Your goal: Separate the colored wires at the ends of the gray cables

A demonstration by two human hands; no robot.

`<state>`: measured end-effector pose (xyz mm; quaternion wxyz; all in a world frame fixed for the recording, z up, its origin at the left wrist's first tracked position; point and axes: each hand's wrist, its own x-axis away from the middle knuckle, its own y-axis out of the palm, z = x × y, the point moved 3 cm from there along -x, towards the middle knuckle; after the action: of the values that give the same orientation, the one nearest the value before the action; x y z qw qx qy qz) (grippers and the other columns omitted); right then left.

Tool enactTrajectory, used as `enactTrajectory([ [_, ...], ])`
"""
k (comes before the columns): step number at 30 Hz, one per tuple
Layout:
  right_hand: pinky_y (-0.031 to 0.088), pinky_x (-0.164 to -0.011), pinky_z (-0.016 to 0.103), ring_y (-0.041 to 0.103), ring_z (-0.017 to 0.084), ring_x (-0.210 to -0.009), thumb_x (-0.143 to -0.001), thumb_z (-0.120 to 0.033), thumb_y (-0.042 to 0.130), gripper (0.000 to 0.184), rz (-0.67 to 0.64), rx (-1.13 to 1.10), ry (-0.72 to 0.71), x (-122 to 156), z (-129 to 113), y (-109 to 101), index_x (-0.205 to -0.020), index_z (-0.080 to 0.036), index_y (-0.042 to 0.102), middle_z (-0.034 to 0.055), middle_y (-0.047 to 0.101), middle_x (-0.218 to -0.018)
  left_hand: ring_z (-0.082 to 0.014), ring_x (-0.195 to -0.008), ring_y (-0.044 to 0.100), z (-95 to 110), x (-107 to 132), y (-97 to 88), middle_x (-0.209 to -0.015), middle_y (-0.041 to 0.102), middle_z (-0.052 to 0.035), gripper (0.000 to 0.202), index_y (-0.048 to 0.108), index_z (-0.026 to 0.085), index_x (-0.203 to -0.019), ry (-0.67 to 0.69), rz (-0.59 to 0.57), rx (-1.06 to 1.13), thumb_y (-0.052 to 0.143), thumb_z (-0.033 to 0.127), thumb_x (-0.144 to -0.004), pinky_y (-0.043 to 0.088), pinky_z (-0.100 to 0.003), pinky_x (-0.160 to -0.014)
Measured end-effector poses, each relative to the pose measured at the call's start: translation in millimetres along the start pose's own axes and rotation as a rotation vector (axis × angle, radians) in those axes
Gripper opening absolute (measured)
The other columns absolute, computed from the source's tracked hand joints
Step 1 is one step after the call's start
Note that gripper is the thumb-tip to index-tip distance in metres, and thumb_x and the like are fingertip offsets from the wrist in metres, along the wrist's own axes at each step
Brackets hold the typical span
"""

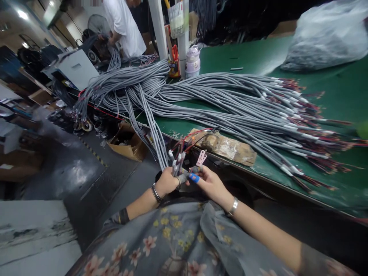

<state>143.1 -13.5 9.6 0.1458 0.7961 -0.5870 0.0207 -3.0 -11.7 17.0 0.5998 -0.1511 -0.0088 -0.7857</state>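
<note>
A bundle of grey cables (153, 130) hangs over the bench edge into my left hand (170, 181), whose fingers are wrapped round it. White-sleeved cable ends with thin coloured wires stick up above that fist. My right hand (211, 183) is just to the right, thumb and fingers pinched close together near the cables, with blue tape on the thumb and grey wrapping on a finger. What lies in the pinch is too small to make out. Just above these fingers shows a pink clip (201, 157); whether they touch it is unclear.
Many grey cables (218, 96) with stripped ends cover the green bench (244, 57). A taped wooden block (227, 147) lies at its near edge. A plastic bag (327, 34), a lilac container (193, 61) and a post stand farther back. A cardboard box (129, 143) sits below; another person (123, 28) works behind.
</note>
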Motion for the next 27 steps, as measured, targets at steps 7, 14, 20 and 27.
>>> enactTrajectory([
  [7, 0.046, -0.051, 0.028, 0.057, 0.015, -0.052, -0.060, -0.060, 0.072, 0.044, -0.006, -0.048, 0.064, -1.8, 11.8, -5.4, -0.073, -0.022, 0.055, -0.0011, 0.062, -0.059, -0.0108, -0.054, 0.050, -10.4, -7.4, 2.4, -0.059, 0.063, -0.0019, 0.035, 0.071, 0.012, -0.067, -0.020, -0.209, -0.076, 0.073, 0.047, -0.065, 0.039, -0.021, -0.053],
  [14, 0.041, -0.050, 0.028, 0.051, 0.012, -0.049, -0.061, -0.061, 0.070, 0.043, 0.006, 0.013, 0.014, 0.0, 8.6, -7.0, -0.074, -0.021, 0.059, -0.0019, 0.060, -0.060, -0.0110, -0.053, 0.052, -10.9, -8.2, 5.0, -0.060, 0.064, -0.0021, 0.034, 0.068, 0.012, -0.065, -0.081, -0.309, 0.009, 0.079, 0.044, -0.058, 0.042, -0.023, -0.055],
  [20, 0.030, -0.045, 0.024, 0.037, 0.008, -0.044, -0.057, -0.064, 0.071, 0.048, 0.081, -0.072, 0.062, -1.9, 9.5, -10.8, -0.062, -0.020, 0.053, -0.0051, 0.049, -0.051, -0.0088, -0.045, 0.044, -2.4, -6.5, 9.2, -0.046, 0.053, 0.0003, 0.039, 0.062, 0.014, -0.052, -0.009, 0.016, 0.133, 0.073, 0.048, -0.066, 0.037, -0.023, -0.050],
  [27, 0.029, -0.045, 0.024, 0.036, 0.008, -0.045, -0.058, -0.058, 0.072, 0.042, 0.075, -0.079, 0.075, 0.8, 6.9, -10.8, -0.063, -0.020, 0.055, -0.0056, 0.047, -0.050, -0.0099, -0.048, 0.045, 3.4, -1.9, 6.8, -0.050, 0.056, -0.0016, 0.039, 0.061, 0.015, -0.050, 0.029, 0.175, 0.146, 0.070, 0.048, -0.067, 0.036, -0.023, -0.050],
])
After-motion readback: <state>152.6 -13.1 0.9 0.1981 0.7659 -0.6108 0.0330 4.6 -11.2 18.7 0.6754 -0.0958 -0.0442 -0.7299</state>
